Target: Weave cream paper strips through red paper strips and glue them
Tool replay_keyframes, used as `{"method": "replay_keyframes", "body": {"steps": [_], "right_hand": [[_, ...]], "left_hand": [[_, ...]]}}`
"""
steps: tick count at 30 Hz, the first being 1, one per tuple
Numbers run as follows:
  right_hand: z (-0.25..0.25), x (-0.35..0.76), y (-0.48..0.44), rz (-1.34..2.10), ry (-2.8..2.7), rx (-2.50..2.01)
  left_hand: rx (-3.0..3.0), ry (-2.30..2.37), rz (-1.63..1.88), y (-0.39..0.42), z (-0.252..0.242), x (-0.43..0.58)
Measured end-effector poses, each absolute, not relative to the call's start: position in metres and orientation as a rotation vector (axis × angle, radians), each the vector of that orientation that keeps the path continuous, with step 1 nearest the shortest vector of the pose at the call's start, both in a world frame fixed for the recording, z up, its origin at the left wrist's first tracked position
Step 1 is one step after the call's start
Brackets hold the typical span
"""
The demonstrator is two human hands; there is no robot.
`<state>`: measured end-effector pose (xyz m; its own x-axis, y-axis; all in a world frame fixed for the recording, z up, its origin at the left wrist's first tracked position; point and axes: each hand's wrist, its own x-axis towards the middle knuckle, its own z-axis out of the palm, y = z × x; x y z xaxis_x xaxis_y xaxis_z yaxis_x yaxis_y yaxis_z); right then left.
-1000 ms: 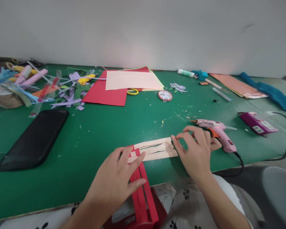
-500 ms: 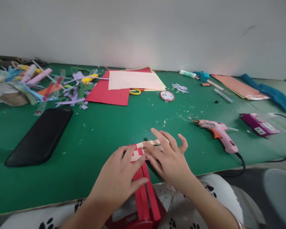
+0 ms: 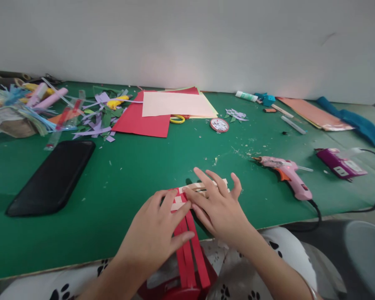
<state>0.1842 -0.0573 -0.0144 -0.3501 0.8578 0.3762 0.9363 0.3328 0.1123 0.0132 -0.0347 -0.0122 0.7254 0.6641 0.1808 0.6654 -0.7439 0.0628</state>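
Red paper strips (image 3: 190, 254) run from the table edge down toward my lap, and pale pink paper strips (image 3: 203, 185) cross them in a small weave at their far end. My left hand (image 3: 158, 227) rests with fingers spread on the left side of this woven part. From the right, my right hand (image 3: 217, 204) presses its fingertips on the weave and the pale strips, its other fingers stretched out. Both hands are open, and their fingertips nearly meet over the weave. Parts of the strips are hidden under the fingers.
To the right lies a pink glue gun (image 3: 284, 173) with its cord, beside a purple power strip (image 3: 340, 162). A black phone (image 3: 53, 179) is at the left. Red paper (image 3: 140, 121), a pale pink sheet (image 3: 175, 104), yellow-handled scissors (image 3: 177, 120) and paper scraps (image 3: 96, 121) lie farther back.
My right hand has shifted slightly left along the pale strips, uncovering more of their right ends. My left hand has hardly moved.
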Motion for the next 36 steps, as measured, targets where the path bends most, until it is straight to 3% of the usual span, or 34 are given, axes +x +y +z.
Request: {"method": "replay_keyframes", "body": {"steps": [16,36], "right_hand": [[-0.008,0.188,-0.053,-0.172,-2.214,-1.698],[-0.002,0.186,-0.034,-0.330,-2.198,-1.741]], "left_hand": [[-2.894,-1.098,-0.336,-0.035,-0.014,0.013],[-2.931,-1.109,-0.375,-0.036,-0.011,0.013]]}}
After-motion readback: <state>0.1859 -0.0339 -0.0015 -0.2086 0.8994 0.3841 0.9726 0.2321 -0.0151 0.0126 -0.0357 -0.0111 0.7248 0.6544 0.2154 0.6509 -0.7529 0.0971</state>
